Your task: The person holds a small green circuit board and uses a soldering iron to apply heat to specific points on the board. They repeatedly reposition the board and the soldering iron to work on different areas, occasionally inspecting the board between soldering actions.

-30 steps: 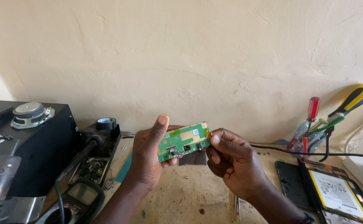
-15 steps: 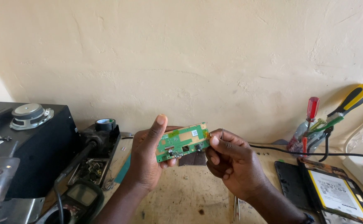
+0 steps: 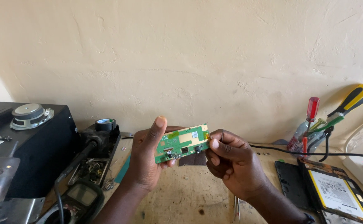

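Green circuit board (image 3: 182,143) up in mid-air over the desk (image 3: 181,195), left hand (image 3: 146,159) clamped on its left end, thumb up top to steady it; right hand (image 3: 231,164) pinches the right edge plus a thin metal pin (image 3: 222,133), keeping components facing us; opened tablet (image 3: 331,193) near the desk's right edge

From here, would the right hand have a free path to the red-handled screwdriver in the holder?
Probably yes: the right hand is pinching the green circuit board, but only bare bench and a black cable lie between it and the red-handled screwdriver.
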